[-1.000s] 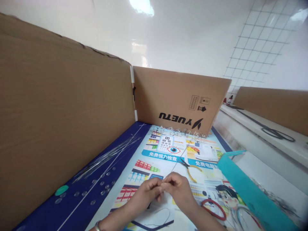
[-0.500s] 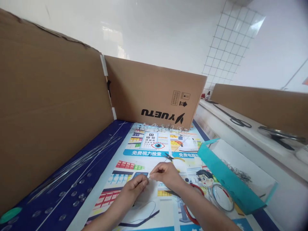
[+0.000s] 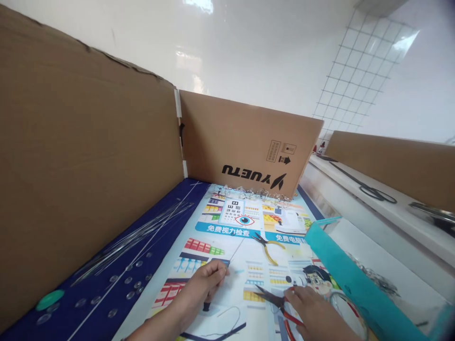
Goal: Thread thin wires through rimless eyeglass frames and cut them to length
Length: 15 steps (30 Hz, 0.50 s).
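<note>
My left hand is closed in a pinch over the printed sheet. A thin wire sticks out past its fingertips, pointing up and to the right. My right hand has its fingers on the handles of red-handled pliers, whose dark, pointed jaws face left toward my left hand. Part of the handles is hidden under the fingers. Yellow-handled pliers lie farther forward on the sheet. Below my left hand there is a loose curved wire.
Straight wires and several clear round discs lie on the blue surface at left, near a green disc. A teal-edged box with small metal pieces stands at right. Cardboard panels enclose the back and left. Small wire pieces line the back panel.
My right hand has left my left hand's fingertips and moved right and down onto the red-handled pliers. My left hand keeps its pinch. The view has shifted slightly left.
</note>
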Each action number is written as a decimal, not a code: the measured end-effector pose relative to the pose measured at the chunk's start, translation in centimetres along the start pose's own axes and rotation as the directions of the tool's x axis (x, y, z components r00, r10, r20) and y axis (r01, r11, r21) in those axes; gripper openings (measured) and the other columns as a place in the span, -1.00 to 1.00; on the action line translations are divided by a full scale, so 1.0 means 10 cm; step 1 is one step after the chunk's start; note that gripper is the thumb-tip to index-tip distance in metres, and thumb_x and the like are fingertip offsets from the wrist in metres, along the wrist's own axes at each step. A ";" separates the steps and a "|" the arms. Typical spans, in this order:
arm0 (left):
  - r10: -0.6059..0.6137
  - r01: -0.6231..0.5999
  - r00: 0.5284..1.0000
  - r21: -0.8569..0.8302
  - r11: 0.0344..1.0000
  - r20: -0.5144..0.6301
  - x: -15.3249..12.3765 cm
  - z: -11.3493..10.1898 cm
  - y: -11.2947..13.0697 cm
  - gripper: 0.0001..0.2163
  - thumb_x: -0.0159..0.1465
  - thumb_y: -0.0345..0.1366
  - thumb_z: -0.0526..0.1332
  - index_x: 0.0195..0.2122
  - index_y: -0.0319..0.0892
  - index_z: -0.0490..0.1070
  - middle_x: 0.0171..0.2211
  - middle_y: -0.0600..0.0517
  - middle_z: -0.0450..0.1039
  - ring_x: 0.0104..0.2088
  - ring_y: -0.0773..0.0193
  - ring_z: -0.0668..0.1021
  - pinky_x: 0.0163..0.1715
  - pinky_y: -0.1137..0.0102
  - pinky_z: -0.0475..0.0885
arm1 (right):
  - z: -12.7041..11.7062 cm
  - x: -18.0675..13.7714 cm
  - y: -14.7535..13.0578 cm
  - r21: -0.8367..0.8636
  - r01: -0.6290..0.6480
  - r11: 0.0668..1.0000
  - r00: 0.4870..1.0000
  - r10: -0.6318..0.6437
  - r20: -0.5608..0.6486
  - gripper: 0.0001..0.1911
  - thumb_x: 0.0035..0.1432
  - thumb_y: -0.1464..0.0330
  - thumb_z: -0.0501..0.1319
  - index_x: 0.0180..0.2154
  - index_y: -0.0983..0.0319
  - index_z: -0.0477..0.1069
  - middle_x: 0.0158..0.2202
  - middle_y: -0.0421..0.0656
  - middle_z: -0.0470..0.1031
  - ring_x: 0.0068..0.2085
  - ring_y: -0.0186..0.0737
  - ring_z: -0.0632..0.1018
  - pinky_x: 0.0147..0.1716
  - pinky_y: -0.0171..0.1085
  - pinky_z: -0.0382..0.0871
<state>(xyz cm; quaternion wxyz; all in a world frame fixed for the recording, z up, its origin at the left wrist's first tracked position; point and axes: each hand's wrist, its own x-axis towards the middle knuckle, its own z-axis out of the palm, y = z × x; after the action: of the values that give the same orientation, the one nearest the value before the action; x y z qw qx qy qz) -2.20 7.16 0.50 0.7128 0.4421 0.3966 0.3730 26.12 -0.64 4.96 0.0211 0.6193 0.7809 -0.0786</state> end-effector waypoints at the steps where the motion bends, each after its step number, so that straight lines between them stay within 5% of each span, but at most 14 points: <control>1: -0.004 0.004 1.000 -0.005 1.000 -0.001 0.00 0.00 0.00 -0.65 0.04 0.01 0.24 -0.44 -0.21 0.26 -0.65 0.24 0.14 -0.74 0.56 0.00 -0.72 0.52 -0.18 | 0.06 -0.01 0.02 -0.038 -0.007 0.999 1.000 0.008 0.019 -0.41 -0.15 0.56 0.11 0.00 0.16 0.37 -0.04 0.00 0.42 -0.04 0.03 0.41 -0.08 -0.14 0.25; 10: -0.001 0.000 1.000 0.033 0.999 0.008 -0.01 0.02 0.02 -0.65 0.03 -0.01 0.25 -0.38 -0.21 0.31 -0.66 0.24 0.15 -0.75 0.56 0.02 -0.72 0.51 -0.18 | 0.17 0.10 0.09 -0.084 -0.071 0.994 0.993 0.078 0.088 -0.25 -0.23 0.58 0.10 0.08 0.08 0.27 -0.06 0.01 0.42 -0.06 0.05 0.44 -0.13 -0.15 0.33; 15: 0.017 -0.015 0.999 0.081 0.997 -0.030 -0.05 0.06 0.05 -0.64 0.03 -0.03 0.22 -0.31 -0.22 0.36 -0.65 0.22 0.17 -0.73 0.54 0.05 -0.71 0.51 -0.12 | 0.25 0.07 0.31 0.172 -0.106 0.979 0.994 0.106 0.013 -0.44 -0.05 0.38 0.14 0.05 -0.04 0.29 -0.03 -0.05 0.42 -0.04 0.00 0.45 -0.17 -0.26 0.36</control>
<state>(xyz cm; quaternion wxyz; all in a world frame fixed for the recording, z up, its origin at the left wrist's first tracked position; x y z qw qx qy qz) -1.90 6.69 1.27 0.6852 0.4680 0.4185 0.3692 28.79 0.39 2.13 -0.0270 0.6594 0.7370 -0.1456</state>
